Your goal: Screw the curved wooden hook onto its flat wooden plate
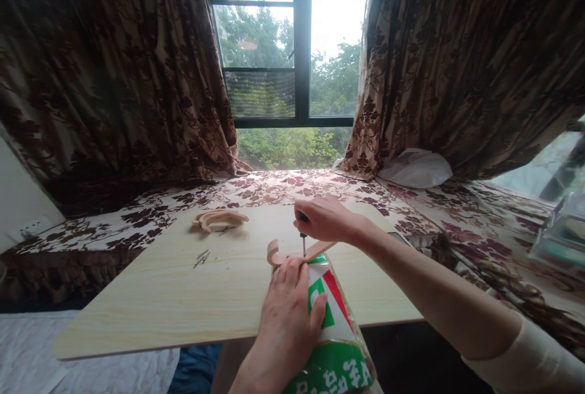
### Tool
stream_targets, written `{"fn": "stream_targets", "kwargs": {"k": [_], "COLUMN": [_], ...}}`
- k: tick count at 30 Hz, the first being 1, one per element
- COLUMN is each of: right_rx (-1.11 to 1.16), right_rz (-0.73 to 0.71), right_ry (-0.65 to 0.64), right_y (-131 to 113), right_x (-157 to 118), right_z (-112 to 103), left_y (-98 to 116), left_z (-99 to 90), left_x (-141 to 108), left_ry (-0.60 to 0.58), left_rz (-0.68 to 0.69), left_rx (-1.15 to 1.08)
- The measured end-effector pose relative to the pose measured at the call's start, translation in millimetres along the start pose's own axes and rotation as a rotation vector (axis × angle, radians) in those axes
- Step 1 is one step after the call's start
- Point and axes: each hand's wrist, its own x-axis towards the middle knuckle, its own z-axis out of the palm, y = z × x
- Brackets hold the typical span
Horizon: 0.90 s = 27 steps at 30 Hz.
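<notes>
My right hand (326, 218) is closed round a screwdriver (302, 223) with a dark handle. The shaft points straight down and its tip meets a curved wooden piece (273, 253) with a curled left end. My left hand (290, 312) presses down there, fingers together and bent over the wood, thumb apart on a green, white and red plastic bag (340, 321). Beneath the wood, the bag extends towards me past the table edge. Whether a screw sits under the tip is too small to tell. My left fingers hide part of the wood.
On the pale wooden table (183, 302), several screws (201, 258) lie to the left, near more curved wooden pieces (219, 219). A dark flat object (399, 237) rests at the right edge. Beyond are a flowered cover (292, 187) and a white plastic bag (415, 167).
</notes>
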Motion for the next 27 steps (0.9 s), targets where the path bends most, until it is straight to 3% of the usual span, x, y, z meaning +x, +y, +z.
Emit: {"fn": "stream_targets", "kwargs": {"k": [10,27], "right_rx": [0.009,0.070], "right_rz": [-0.044,0.008], "right_ry": [0.013,0.062], "right_y": [-1.9,-3.3], "right_x": [0.7,-1.7], "right_z": [-5.9,1.5], "left_y": [0.0,-0.1], "left_z": [-1.4,-3.2], "left_x": [2.6,0.9], "left_ry": [-0.013,-0.056], "left_rz": [-0.004,-0.016], "left_rx": [-0.006,0.007]}}
